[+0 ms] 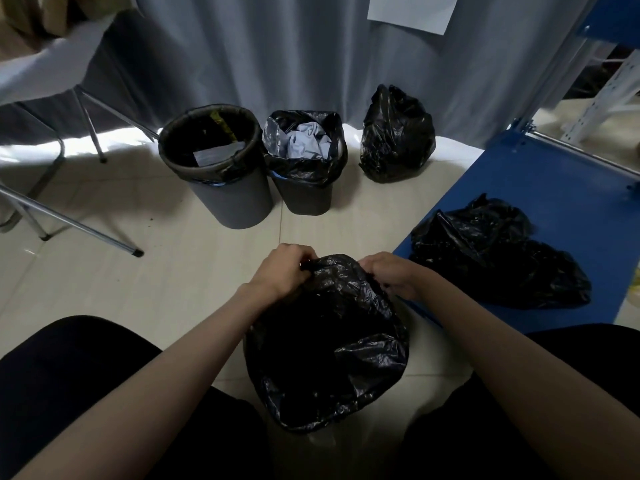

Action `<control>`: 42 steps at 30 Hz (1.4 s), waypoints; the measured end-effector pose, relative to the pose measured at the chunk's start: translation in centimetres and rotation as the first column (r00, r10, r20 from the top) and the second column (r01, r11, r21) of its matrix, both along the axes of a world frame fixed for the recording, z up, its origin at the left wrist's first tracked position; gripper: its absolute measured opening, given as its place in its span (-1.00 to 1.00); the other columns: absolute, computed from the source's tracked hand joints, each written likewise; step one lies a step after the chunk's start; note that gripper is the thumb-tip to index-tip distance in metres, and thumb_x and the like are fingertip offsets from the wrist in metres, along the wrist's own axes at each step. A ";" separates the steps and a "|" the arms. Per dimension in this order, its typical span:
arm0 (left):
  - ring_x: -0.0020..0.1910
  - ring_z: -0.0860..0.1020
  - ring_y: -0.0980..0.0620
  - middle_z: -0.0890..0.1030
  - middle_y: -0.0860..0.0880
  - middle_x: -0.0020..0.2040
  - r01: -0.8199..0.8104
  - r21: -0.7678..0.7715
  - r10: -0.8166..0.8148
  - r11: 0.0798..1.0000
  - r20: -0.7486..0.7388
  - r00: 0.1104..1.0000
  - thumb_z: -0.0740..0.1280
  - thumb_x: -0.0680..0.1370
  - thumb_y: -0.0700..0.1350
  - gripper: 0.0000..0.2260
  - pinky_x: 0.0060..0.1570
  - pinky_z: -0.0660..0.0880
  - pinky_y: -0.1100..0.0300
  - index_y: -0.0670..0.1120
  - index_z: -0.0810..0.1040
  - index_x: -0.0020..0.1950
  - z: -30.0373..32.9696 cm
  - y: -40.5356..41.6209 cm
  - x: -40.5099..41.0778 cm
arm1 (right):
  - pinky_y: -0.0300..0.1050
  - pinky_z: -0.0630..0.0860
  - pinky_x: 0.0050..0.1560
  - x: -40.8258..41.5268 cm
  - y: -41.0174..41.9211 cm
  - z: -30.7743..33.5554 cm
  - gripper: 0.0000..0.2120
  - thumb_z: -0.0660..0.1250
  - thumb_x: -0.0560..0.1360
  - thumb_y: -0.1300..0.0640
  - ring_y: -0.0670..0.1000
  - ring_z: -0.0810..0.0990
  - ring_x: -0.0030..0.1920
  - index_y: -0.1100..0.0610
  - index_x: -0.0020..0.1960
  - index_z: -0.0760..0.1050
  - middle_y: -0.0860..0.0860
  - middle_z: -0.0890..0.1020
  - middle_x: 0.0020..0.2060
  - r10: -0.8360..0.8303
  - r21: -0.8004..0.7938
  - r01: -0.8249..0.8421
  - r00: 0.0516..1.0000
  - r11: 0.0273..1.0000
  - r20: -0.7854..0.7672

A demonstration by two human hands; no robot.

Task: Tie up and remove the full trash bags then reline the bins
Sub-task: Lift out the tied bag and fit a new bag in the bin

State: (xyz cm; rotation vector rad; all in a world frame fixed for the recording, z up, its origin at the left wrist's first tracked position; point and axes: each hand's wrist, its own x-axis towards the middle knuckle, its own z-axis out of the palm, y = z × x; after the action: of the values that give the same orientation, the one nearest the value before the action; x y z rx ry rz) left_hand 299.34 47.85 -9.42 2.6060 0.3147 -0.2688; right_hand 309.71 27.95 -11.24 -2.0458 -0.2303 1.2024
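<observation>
Black plastic fills the middle of the view: a person holds a black bag (pixel 329 344) between the knees, over the pale floor tiles, with the left hand (pixel 282 271) and the right hand (pixel 391 273) each gripping a bunch of its top edge, fingers curled tightly around the film. Whether this bag is a full one being tied or a fresh liner being opened cannot be told, since its inside reads only as darkness and any bin under it is hidden. Judging by how things lie, the task looks partly done. One tied bag (pixel 396 136) sits on the floor against the grey curtain (pixel 277 50), just beside the small dark bin (pixel 304 199). That bin carries a loose liner with pale crumpled paper showing inside, so it seems unfinished. To its left and touching it, the grey round bin (pixel 232 199) has a liner folded neatly over its rim and only a little showing at the bottom, which suggests it may be relined. A heap of black bags (pixel 498 254) lies near the front edge of the blue shelf (pixel 540 174); whether these are spare liners or filled bags is hard to make out. Metal legs (pixel 86 230) of a stand are cut off at the left.
</observation>
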 end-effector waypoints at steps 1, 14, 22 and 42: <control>-0.05 0.60 -0.10 0.67 -0.02 -0.01 0.004 0.010 -0.004 1.000 0.000 1.000 0.40 0.41 -0.17 -0.79 0.03 0.55 0.00 0.08 0.63 -0.01 -0.1 -0.1 0.1 | -0.16 0.44 -0.27 0.0 -0.2 -0.4 -0.77 0.11 0.58 0.31 0.04 0.45 -0.29 0.25 -0.18 0.48 0.10 0.50 -0.27 0.005 -0.006 -0.005 1.000 1.000 -0.024; -0.07 0.57 -0.07 0.65 0.05 -0.06 -0.013 0.093 0.010 0.996 0.025 1.000 0.38 0.42 -0.18 -0.78 -0.08 0.51 0.07 0.14 0.60 -0.06 -0.8 0.8 -0.2 | -0.17 0.59 -0.34 0.2 -1.9 -2.2 -0.82 0.25 0.54 0.34 -0.01 0.55 -0.38 0.19 -0.21 0.52 0.10 0.57 -0.32 -0.159 -0.066 0.175 0.967 0.982 0.199; 0.04 0.60 -0.16 0.68 -0.06 0.01 -0.280 0.114 0.268 0.953 0.117 0.956 0.41 0.43 -0.20 -0.73 0.01 0.54 0.01 0.05 0.63 0.09 -0.8 4.7 1.6 | -0.20 0.46 -0.38 -0.5 -2.1 -0.7 -0.83 0.17 0.64 0.17 0.01 0.51 -0.25 0.24 0.04 0.48 0.09 0.52 -0.19 -0.141 0.011 0.143 0.986 0.990 -0.087; -0.03 0.61 -0.19 0.65 -0.12 -0.09 0.032 0.095 -0.025 0.995 -0.076 0.997 0.45 0.40 -0.01 -0.87 -0.06 0.57 0.06 -0.03 0.63 -0.14 0.5 -8.2 -1.4 | -0.06 0.62 -0.01 -0.6 -1.0 -1.9 -0.90 0.29 0.59 0.29 0.08 0.62 0.06 0.14 -0.07 0.50 0.10 0.63 0.01 -0.215 0.149 0.255 0.947 0.955 -0.240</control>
State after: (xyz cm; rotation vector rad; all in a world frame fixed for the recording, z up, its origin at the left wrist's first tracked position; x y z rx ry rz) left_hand 297.98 39.64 -8.93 2.7016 0.3244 -0.3708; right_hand 309.11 26.96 -13.10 -1.7145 0.0157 1.2012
